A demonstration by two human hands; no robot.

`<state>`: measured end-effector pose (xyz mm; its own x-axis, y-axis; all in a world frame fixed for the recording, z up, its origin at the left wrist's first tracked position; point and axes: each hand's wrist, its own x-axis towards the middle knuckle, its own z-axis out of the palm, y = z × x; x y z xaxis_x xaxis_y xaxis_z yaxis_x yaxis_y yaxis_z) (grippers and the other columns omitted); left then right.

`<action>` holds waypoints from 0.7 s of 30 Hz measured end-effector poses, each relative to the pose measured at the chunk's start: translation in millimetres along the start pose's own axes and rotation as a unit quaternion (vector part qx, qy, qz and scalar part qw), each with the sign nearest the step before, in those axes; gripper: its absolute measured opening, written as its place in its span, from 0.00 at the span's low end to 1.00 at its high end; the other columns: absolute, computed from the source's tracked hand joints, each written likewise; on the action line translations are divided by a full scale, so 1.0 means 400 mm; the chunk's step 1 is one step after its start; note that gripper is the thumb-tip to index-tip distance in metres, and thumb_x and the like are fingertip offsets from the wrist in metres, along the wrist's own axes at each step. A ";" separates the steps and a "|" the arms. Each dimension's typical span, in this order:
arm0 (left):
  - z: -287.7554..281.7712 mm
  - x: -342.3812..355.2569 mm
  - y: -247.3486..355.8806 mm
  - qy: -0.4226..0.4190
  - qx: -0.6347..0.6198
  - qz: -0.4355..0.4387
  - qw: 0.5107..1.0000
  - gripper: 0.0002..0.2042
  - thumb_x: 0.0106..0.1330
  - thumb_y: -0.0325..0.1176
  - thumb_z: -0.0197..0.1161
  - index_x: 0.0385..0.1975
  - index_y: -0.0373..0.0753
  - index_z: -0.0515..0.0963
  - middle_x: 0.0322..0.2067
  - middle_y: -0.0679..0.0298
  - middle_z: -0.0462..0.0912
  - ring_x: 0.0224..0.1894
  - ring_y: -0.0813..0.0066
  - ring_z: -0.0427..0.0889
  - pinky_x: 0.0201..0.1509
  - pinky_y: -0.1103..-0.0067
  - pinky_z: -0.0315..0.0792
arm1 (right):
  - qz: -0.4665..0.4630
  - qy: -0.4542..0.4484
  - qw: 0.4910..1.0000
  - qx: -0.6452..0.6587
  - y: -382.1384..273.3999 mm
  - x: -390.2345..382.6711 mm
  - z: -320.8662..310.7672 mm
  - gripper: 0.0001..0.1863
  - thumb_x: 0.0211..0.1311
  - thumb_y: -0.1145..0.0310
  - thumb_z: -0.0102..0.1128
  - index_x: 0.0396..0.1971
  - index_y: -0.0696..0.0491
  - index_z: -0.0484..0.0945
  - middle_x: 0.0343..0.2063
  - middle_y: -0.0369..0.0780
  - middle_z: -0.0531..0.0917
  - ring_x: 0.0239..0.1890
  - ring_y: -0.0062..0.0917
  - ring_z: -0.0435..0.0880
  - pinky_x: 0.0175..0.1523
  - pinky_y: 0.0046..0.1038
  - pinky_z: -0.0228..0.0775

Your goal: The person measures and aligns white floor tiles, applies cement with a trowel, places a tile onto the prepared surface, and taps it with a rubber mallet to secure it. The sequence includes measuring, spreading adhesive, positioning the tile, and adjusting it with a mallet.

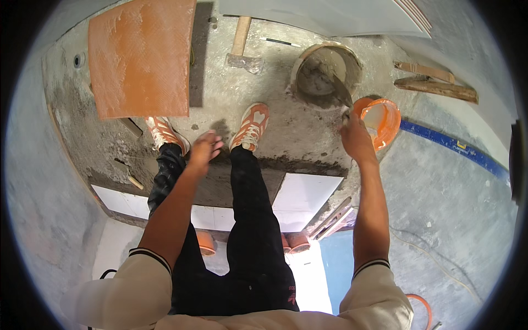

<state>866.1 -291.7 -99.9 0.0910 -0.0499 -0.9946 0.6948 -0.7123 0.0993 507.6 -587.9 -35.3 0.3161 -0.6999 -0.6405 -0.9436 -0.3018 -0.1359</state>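
Note:
My right hand (356,138) is closed around the handle of a trowel (341,91). The blade reaches over the right rim of a round bucket (355,67) with grey mortar (316,80) inside. Just right of that hand sits a smaller orange bucket (394,122) with something pale in it. My left hand (203,152) hangs in the air between my two shoes, its fingers loosely bent and apart, with nothing visible in them. A large orange tile (140,58), its ridged back dusted white, stands beyond my left shoe.
A hatchet (245,61) and a thin black-and-white stick (280,42) lie on the rough floor. Wood pieces (437,88) lie far right, beside a blue spirit level (454,146). White tiles (305,195) line the near edge. A small wooden-handled tool (132,179) lies left.

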 end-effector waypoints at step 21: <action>0.586 0.111 0.120 -0.147 0.363 0.425 0.816 0.40 0.74 0.33 0.54 0.78 0.31 0.38 0.73 0.33 0.56 0.73 0.39 0.64 0.75 0.60 0.61 | 0.018 -0.243 0.955 -0.170 -0.175 0.135 -0.131 0.15 0.73 0.66 0.52 0.47 0.59 0.84 0.45 0.53 0.88 0.51 0.46 0.88 0.56 0.46 0.79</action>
<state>736.2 -492.4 -146.4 0.0719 -0.8315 -0.5508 -0.1450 -0.5551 0.8191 595.6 -638.3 -20.8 0.1223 -0.3554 -0.9267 -0.8405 -0.5337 0.0937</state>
